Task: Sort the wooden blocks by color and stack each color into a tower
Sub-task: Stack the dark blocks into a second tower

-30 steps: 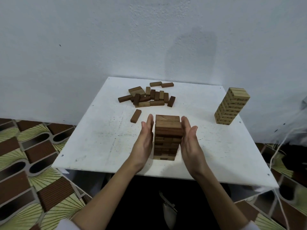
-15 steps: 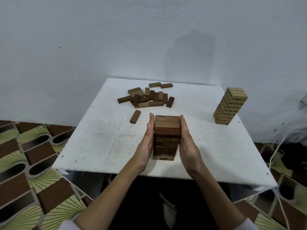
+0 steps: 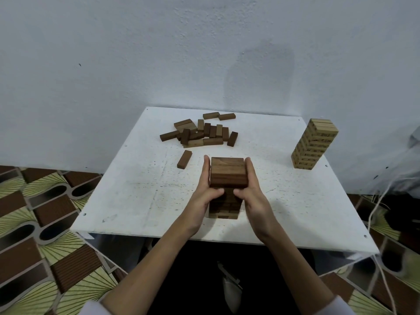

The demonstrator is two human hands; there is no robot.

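Loose blocks (image 3: 200,133) behind tower (image 3: 228,172) (table (image 3: 136,189) centre)

Both thumbs have curled onto the dark tower's (image 3: 228,176) near face.

I've got a white table (image 3: 136,201), scuffed with grey specks, against a pale blue-grey wall (image 3: 113,53). The near tower (image 3: 228,171) reads dark brown up top, with lighter tan blocks at its base. The far tower (image 3: 314,144) is pale yellow-tan throughout. The pile (image 3: 202,134) mixes dark brown and mid-brown. The floor (image 3: 45,212) shows brown ribbed rectangles among yellow-green fan patterns, outlined in grey.
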